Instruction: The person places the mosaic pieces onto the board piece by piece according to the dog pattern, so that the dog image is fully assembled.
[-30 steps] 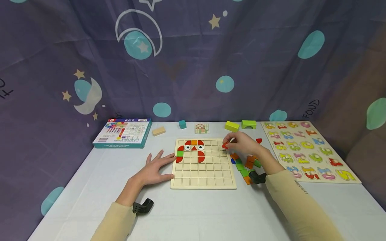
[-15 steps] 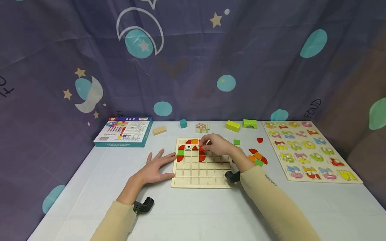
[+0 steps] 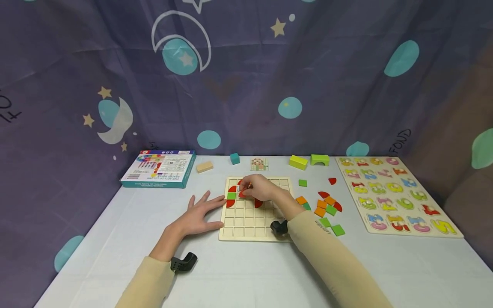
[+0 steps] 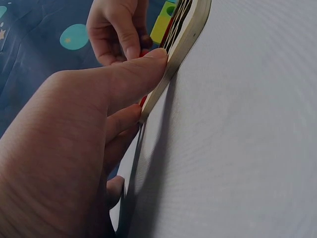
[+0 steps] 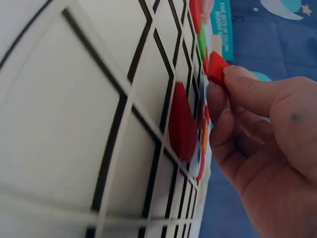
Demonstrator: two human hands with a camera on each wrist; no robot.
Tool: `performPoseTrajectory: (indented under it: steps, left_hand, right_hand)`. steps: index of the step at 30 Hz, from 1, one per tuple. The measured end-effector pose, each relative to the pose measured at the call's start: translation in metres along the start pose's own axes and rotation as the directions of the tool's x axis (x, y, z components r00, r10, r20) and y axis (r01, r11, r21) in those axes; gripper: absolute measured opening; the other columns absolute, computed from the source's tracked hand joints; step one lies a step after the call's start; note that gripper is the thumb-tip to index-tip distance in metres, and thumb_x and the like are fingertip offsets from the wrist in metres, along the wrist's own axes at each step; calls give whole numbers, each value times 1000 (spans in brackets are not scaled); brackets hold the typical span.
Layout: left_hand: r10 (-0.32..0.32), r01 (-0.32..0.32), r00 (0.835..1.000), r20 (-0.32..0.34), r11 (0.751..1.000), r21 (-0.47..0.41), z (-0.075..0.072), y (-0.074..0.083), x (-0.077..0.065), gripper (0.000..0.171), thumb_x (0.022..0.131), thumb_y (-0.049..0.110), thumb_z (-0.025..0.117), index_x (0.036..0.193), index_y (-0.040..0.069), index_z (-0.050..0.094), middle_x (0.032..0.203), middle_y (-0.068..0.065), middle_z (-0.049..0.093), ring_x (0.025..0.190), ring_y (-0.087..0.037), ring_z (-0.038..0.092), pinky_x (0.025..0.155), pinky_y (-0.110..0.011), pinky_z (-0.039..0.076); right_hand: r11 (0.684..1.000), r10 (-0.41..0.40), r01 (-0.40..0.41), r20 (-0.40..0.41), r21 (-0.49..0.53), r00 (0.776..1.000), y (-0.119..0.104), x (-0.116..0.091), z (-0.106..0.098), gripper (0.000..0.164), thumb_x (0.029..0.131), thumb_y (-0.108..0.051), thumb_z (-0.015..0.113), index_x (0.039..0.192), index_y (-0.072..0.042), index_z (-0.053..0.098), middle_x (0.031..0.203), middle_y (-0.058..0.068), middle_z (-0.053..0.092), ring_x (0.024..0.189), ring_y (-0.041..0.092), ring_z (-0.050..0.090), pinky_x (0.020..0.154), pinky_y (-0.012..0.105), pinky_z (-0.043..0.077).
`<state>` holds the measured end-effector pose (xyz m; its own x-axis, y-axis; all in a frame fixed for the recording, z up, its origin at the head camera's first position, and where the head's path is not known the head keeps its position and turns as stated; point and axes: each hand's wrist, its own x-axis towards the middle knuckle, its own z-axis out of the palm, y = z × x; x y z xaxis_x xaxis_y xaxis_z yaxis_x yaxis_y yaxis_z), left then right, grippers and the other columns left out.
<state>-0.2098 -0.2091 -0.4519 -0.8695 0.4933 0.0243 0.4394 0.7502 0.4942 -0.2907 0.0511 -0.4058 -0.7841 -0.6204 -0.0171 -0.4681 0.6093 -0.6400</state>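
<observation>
One red piece (image 5: 216, 68) is pinched in the fingers of my right hand (image 3: 259, 187), at the far left part of the grid board (image 3: 248, 222), just right of the green square (image 3: 231, 196); whether it touches, I cannot tell. This hand reaches from the right. My left hand (image 3: 198, 218), fingers spread, touches the board's left edge.

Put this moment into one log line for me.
Left hand: touches board edge | Right hand: pinches red piece over board | Loose pieces: on table beside board
</observation>
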Motion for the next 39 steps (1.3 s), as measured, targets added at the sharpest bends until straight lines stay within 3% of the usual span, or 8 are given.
performPoseTrajectory:
  steps: [9, 18, 23, 27, 31, 39]
  left_hand:
    - [-2, 2, 1000, 8, 1000, 0, 0, -1, 1, 74, 89, 57, 69, 152, 24, 49, 160, 7, 36, 153, -35, 8, 114, -67, -8]
    - [-1, 1, 1000, 11, 1000, 5, -1, -1, 1, 74, 89, 57, 69, 152, 24, 49, 160, 7, 35, 153, -35, 8, 114, -67, -8]
    - [7, -7, 1000, 7, 1000, -2, 0, -1, 1, 74, 89, 56, 69, 152, 23, 50, 160, 7, 36, 153, -36, 8, 113, -68, -8]
    - [5, -5, 1000, 12, 1000, 0, 0, 0, 2, 74, 89, 54, 70, 152, 23, 49, 161, 7, 35, 153, -36, 8, 114, -67, -8]
    - [-1, 1, 1000, 14, 1000, 6, 0, 1, 2, 74, 89, 54, 70, 153, 23, 49, 161, 7, 35, 153, -35, 8, 114, -66, -9]
    - [13, -13, 1000, 6, 1000, 7, 1, 0, 0, 74, 89, 55, 70, 152, 22, 49, 160, 5, 36, 153, -36, 9, 113, -69, -6]
  right_hand:
    - [999, 0, 1, 22, -51, 1000, -4, 6, 8, 4, 96, -3, 68, 99, -5, 71, 89, 0, 66, 81, 14, 56, 79, 30, 49]
    - [987, -55, 54, -1, -148, 999, -5, 5, 12, 7, 95, -5, 69, 96, -8, 75, 91, 0, 64, 86, 16, 59, 83, 31, 52]
    - [990, -39, 39, 2, -137, 999, -4, 2, 9, 10, 95, -4, 70, 101, -7, 77, 96, 1, 65, 92, 18, 61, 88, 33, 52]
    - [995, -19, 18, -12, -99, 1000, 1, -4, -1, 11, 95, -5, 70, 105, -6, 75, 101, 2, 68, 94, 19, 61, 88, 34, 52]
    - [996, -7, 4, -36, -86, 999, 12, -15, -16, 12, 95, -6, 70, 107, -5, 73, 98, 3, 67, 87, 19, 59, 80, 35, 51]
    - [996, 85, -88, -102, -23, 991, 40, -46, -48, 20, 97, -7, 68, 115, -1, 70, 99, 6, 64, 83, 22, 59, 74, 36, 51]
